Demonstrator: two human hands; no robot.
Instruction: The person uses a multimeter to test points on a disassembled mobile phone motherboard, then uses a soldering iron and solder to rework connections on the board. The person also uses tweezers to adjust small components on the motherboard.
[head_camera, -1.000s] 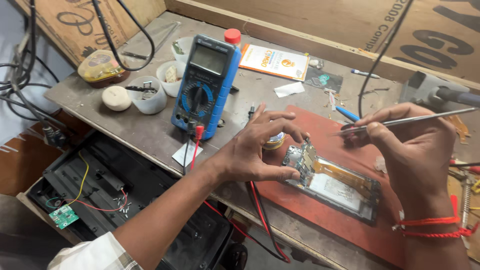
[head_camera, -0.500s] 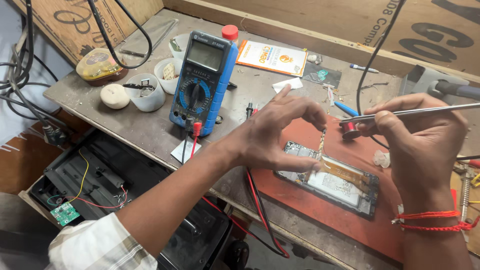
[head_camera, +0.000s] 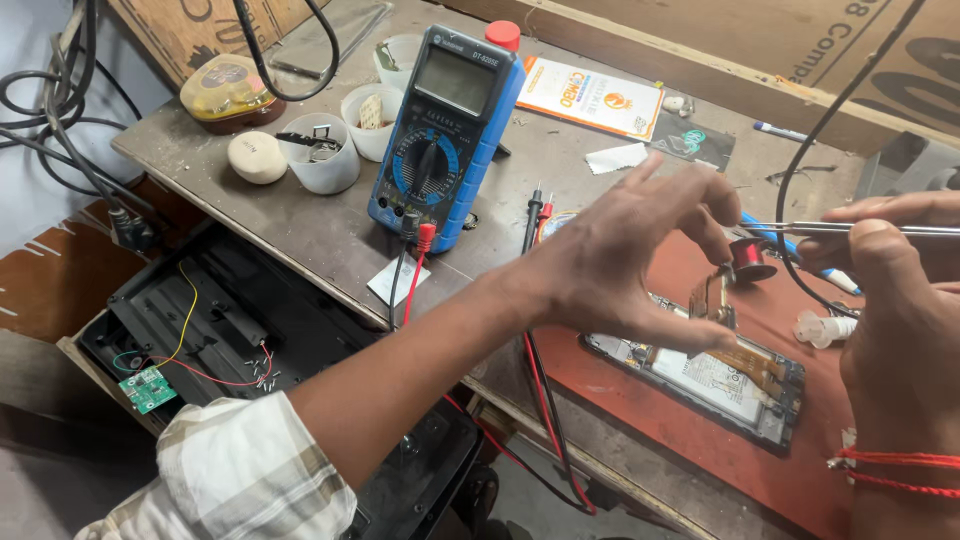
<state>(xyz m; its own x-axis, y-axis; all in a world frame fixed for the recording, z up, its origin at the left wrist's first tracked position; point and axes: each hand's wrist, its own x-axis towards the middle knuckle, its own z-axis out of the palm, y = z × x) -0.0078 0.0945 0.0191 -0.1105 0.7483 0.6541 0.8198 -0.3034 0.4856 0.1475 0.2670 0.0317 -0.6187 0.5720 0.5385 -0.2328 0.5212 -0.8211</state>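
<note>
An opened phone (head_camera: 700, 385) lies back-up on a red mat (head_camera: 690, 460), its battery and a tan flex cable showing. My left hand (head_camera: 625, 265) reaches in from the left and pinches a small circuit board (head_camera: 715, 300) between thumb and forefinger, holding it upright above the phone's upper end. My right hand (head_camera: 900, 330) is at the right edge, gripping metal tweezers (head_camera: 830, 228) that point left, level with a small red wire spool (head_camera: 748, 258).
A blue multimeter (head_camera: 445, 130) stands at the back, its red and black leads (head_camera: 535, 330) trailing over the table's front edge. Two white cups (head_camera: 320, 160), a yellow-lidded tin (head_camera: 225, 90), a booklet (head_camera: 590, 95) and a blue pen (head_camera: 790, 240) lie around. A black casing with a green board (head_camera: 150, 388) sits below left.
My left hand has lifted the small circuit board off the phone and tipped it upright. The view has moved closer; the right hand keeps the tweezers in about the same place.
</note>
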